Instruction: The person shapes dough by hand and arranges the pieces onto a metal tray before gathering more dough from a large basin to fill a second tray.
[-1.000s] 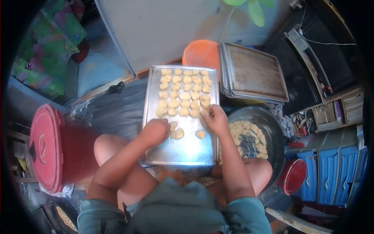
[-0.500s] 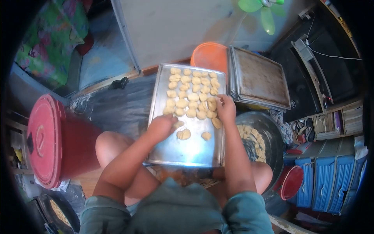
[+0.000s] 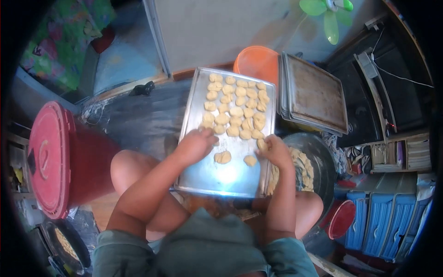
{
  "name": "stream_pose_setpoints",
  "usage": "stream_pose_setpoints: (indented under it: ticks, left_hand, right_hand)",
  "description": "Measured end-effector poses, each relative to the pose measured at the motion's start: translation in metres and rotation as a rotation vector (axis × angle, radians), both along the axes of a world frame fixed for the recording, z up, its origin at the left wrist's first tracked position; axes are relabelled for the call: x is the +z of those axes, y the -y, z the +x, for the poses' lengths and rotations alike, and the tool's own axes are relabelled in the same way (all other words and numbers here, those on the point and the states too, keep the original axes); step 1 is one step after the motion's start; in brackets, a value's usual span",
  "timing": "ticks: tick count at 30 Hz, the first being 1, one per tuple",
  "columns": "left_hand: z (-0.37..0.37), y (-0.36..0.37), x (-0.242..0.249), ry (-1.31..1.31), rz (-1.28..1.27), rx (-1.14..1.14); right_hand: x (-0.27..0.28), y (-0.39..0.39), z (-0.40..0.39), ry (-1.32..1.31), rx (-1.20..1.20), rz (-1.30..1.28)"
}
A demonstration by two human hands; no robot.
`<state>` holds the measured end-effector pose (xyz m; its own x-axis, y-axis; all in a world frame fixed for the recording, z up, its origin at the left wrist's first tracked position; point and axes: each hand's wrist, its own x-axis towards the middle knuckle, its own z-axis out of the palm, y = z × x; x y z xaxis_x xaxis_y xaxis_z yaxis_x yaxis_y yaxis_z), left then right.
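A metal baking tray [image 3: 198,177] lies over my lap, with rows of pale dough pieces [image 3: 236,111] across its upper part. Two separate pieces sit lower down, a larger dough lump [image 3: 222,157] and a smaller one [image 3: 250,160]. My left hand [image 3: 197,145] is at the tray's left side, fingers curled over a dough piece that they mostly hide. At the right edge, my right hand [image 3: 278,151] has its fingers closed on another dough piece [image 3: 262,145], beside the lowest row.
To my right stands a dark basin [image 3: 325,159] holding more dough pieces. Stacked trays [image 3: 318,94] and an orange bucket [image 3: 254,62] are beyond it. A lidded red bin [image 3: 50,159] stands at left, and a green fan [image 3: 330,21] at the back.
My right hand has come down from the upper rows to the dough piece at the tray's right edge. My left hand has shifted slightly up and right over its piece.
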<state>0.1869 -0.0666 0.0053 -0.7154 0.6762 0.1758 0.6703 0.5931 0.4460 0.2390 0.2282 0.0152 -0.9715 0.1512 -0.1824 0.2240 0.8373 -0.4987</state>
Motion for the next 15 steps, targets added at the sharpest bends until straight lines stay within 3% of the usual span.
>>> stream_pose_setpoints:
  ticks: [4,6,7,9,13,15]
  left_hand:
    - [-0.009,0.0,-0.015,0.019,-0.117,0.023]
    - [-0.008,-0.002,-0.002,0.47,0.077,0.356]
    - [-0.01,0.002,-0.005,0.473,0.076,0.355]
    - [-0.012,0.013,-0.015,0.14,0.016,0.086]
    - [-0.014,0.012,-0.006,0.251,-0.008,0.148]
    - [-0.008,0.01,-0.003,0.069,0.012,0.099]
  right_hand:
    - [0.008,0.01,0.002,0.048,-0.009,-0.057]
    - [0.028,0.04,-0.005,-0.048,0.079,-0.194]
    - [0.022,0.056,-0.01,-0.155,0.141,-0.23]
    - [-0.003,0.092,-0.019,-0.277,0.246,-0.226]
    - [-0.006,0.12,-0.015,-0.235,0.271,-0.099]
    - [0.006,0.119,0.002,-0.256,0.23,-0.113]
